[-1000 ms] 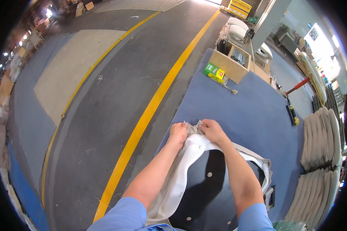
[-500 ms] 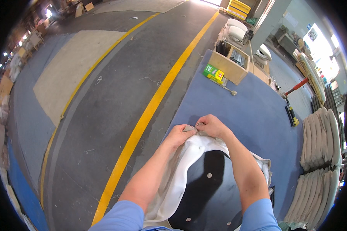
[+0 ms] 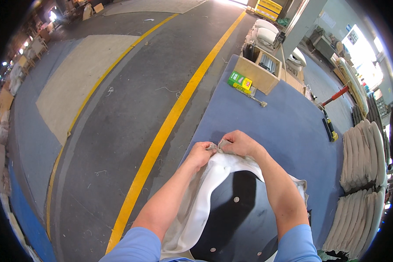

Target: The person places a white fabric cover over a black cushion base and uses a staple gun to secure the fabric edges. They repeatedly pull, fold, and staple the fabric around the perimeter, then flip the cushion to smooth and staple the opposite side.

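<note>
Left hand point(image 3: 201, 153) and right hand point(image 3: 241, 143) pinch closer together than a second ago

Fingers point(image 3: 230, 136) nearly closed, both hold the crumpled edge of a beige cover point(image 3: 179, 222) on the blue table point(image 3: 270, 124); a smooth white layer point(image 3: 197, 218) curves around its dark, pale-studded panel point(image 3: 227, 218).

At half past one, we are seeing a wooden box point(image 3: 258, 73) holding grey strips point(image 3: 267, 64), a green-and-yellow carton point(image 3: 239, 81) lying just beside it. At three, a black-and-yellow tool point(image 3: 331, 129) is lying near stacked pale cushions point(image 3: 363, 153). A yellow floor line point(image 3: 168, 126) is running from one to seven o'clock.
</note>
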Demonstrator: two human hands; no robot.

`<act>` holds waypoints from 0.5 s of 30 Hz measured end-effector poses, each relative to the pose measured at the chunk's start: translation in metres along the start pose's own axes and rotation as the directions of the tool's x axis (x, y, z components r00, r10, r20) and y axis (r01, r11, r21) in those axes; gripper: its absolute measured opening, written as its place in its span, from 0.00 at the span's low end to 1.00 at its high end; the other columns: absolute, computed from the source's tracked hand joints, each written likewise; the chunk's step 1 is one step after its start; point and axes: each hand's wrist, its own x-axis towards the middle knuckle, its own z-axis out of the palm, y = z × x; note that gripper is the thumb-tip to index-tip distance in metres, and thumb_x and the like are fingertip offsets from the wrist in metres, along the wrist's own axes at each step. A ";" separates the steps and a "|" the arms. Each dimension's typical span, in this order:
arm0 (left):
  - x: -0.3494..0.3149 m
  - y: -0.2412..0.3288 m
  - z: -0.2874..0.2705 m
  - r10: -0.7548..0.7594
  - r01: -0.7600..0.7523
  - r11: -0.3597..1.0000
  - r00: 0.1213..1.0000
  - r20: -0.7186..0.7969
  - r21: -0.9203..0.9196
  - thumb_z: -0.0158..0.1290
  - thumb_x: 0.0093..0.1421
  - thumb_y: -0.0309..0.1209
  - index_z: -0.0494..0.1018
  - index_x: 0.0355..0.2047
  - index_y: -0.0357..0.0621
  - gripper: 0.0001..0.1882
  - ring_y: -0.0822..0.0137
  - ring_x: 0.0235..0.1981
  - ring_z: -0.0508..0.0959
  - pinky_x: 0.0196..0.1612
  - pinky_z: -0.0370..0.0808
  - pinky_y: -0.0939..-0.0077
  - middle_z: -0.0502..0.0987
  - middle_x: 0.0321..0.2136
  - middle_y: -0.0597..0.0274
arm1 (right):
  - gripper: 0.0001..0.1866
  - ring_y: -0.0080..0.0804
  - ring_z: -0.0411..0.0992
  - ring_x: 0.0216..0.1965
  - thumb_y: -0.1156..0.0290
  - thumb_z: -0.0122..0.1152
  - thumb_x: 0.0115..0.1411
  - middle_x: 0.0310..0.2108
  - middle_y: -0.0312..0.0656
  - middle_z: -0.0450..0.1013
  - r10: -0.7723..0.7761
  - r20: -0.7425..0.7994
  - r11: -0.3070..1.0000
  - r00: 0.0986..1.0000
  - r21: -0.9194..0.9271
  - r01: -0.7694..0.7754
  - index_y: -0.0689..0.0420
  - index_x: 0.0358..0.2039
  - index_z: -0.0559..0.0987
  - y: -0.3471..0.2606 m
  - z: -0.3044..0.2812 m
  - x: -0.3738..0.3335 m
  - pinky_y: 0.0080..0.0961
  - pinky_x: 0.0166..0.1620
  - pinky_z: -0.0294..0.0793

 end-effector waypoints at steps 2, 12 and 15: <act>0.001 0.003 0.004 0.001 -0.002 1.000 1.000 0.007 0.019 0.58 0.70 0.27 0.84 0.45 0.41 0.07 0.74 0.36 0.79 0.42 0.76 0.73 0.84 0.36 0.66 | 0.16 0.36 0.79 0.36 0.66 0.67 0.56 0.33 0.47 0.83 0.013 0.000 1.000 1.000 -0.010 -0.013 0.58 0.44 0.87 0.004 0.000 -0.001 0.35 0.44 0.78; 0.003 -0.003 0.003 0.010 -0.010 1.000 1.000 -0.017 0.011 0.58 0.69 0.27 0.84 0.45 0.40 0.07 0.74 0.36 0.79 0.42 0.77 0.73 0.84 0.35 0.66 | 0.17 0.39 0.81 0.36 0.65 0.70 0.54 0.34 0.48 0.84 -0.017 0.001 0.998 1.000 -0.064 0.017 0.57 0.43 0.87 -0.003 -0.001 -0.002 0.36 0.44 0.79; 0.001 -0.002 0.006 0.024 -0.024 1.000 0.999 -0.033 0.001 0.59 0.67 0.27 0.84 0.44 0.40 0.08 0.72 0.36 0.81 0.42 0.77 0.71 0.86 0.35 0.64 | 0.17 0.42 0.81 0.37 0.64 0.70 0.53 0.35 0.49 0.84 -0.003 -0.015 0.996 1.000 -0.089 0.002 0.57 0.43 0.87 -0.005 0.000 -0.004 0.38 0.44 0.79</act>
